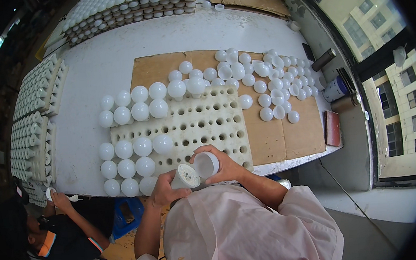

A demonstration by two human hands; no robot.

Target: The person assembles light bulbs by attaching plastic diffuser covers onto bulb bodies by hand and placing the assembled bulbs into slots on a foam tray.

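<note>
My left hand (162,190) is closed round a white LED bulb base (187,176), its round flat face with small parts turned up to the right. My right hand (227,166) grips a hollow white bulb cover (206,165), open side toward the base. Base and cover are close together at the table's front edge; whether they touch I cannot tell. Just beyond my hands lies a white foam tray (208,130) full of holes. Round white bulbs (143,146) stand in rows in its left part and along its back edge.
Many loose covers (276,84) lie on a cardboard sheet (267,140) at the right. Trays of bulb parts (28,139) line the left edge; stacked bulb trays (130,9) stand far left. A co-worker (69,234) sits at lower left. A flask (323,59) and red box (332,128) are by the window.
</note>
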